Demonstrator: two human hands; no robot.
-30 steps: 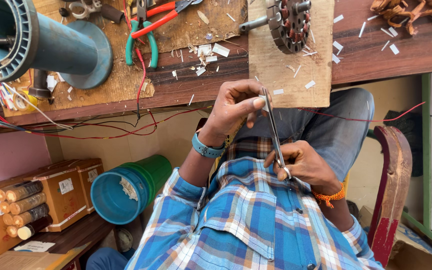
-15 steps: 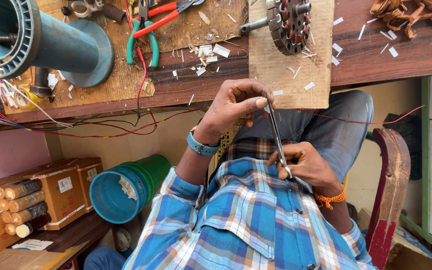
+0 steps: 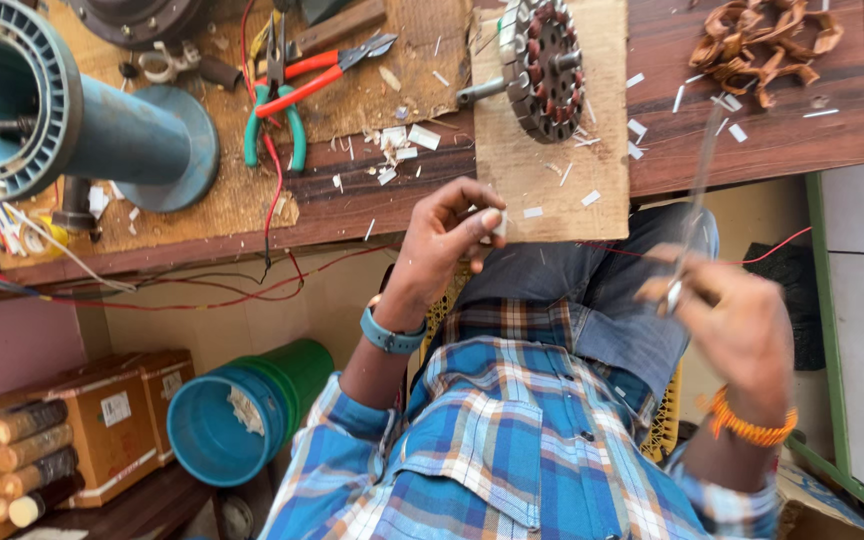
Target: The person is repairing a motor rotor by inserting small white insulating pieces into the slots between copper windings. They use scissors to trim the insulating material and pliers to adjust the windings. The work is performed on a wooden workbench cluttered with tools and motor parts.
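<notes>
Head view: left hand (image 3: 449, 235) pinches white scrap (image 3: 497, 224); right hand (image 3: 730, 320) perhaps scissors (image 3: 690, 215).

Two hands (image 3: 447, 245) (image 3: 732, 320); two pliers (image 3: 274, 95) (image 3: 327, 65); one bucket (image 3: 217, 430); one wound core (image 3: 544, 65).

Two brown cardboard boxes (image 3: 102, 425) at lower left, each bearing a small white label (image 3: 115, 408).

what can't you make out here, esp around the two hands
- Thin metal tool in the right hand, head view: motion blur hides its shape and tip.
- Small white piece pinched by the left hand: fingers cover most of it, kind unclear.
- Blue pipe flange: cut off by the left edge.
- Dark round housing: cut off by the top edge.
</notes>
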